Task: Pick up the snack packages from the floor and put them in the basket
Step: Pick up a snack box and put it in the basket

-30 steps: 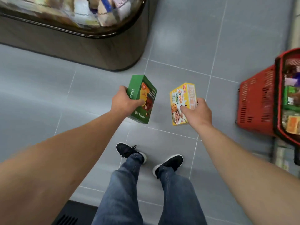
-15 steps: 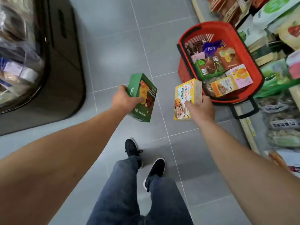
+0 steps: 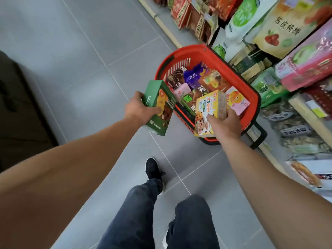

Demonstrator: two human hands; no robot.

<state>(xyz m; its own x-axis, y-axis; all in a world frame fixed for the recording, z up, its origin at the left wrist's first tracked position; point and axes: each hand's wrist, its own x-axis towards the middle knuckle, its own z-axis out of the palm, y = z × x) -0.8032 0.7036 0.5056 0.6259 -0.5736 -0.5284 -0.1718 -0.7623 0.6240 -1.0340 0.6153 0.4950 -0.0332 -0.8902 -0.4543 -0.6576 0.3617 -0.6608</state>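
My left hand (image 3: 139, 109) grips a green snack box (image 3: 159, 106), held upright just left of the red basket (image 3: 203, 52). My right hand (image 3: 224, 123) grips a yellow snack box (image 3: 209, 112) by its lower end, over the basket's near rim. The basket stands on the grey tile floor and holds several snack packages, among them a purple bag (image 3: 195, 77) and a pink box (image 3: 237, 101).
Store shelves (image 3: 287, 51) packed with snack bags run along the right, close behind the basket. A dark display cabinet (image 3: 16, 108) stands at the left. The basket's black handle (image 3: 258, 135) sticks out toward me. My legs and one shoe (image 3: 152, 169) are below.
I have turned and stepped toward the basket. Both hands with their boxes now reach its near edge; the yellow box has moved over the rim.
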